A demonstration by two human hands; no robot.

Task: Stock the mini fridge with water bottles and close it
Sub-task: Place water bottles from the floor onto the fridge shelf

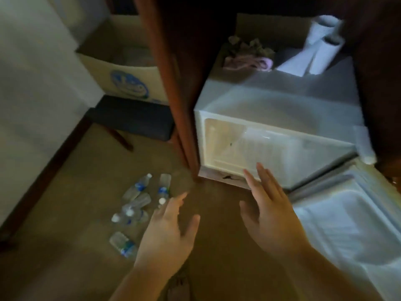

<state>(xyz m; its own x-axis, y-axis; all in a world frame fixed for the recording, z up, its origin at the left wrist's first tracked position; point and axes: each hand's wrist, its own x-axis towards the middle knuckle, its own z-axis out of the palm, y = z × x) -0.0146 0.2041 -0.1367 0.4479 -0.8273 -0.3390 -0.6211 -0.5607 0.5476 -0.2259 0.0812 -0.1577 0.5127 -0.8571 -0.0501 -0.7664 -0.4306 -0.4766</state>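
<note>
A white mini fridge (280,109) stands inside a wooden cabinet, its door (351,216) swung open to the right. The lit interior (249,148) shows a bare shelf. Several clear water bottles (138,205) with blue labels lie on the carpet to the left of the fridge. My left hand (169,233) hovers open beside the bottles, touching none of them. My right hand (271,209) is spread open in front of the fridge's lower edge, holding nothing.
A wooden cabinet panel (173,83) stands left of the fridge. A cardboard box (123,77) sits on a dark stool (132,118) behind the bottles. Paper rolls (321,44) and a pink cloth (249,61) rest on top of the fridge. A white wall (32,94) runs along the left.
</note>
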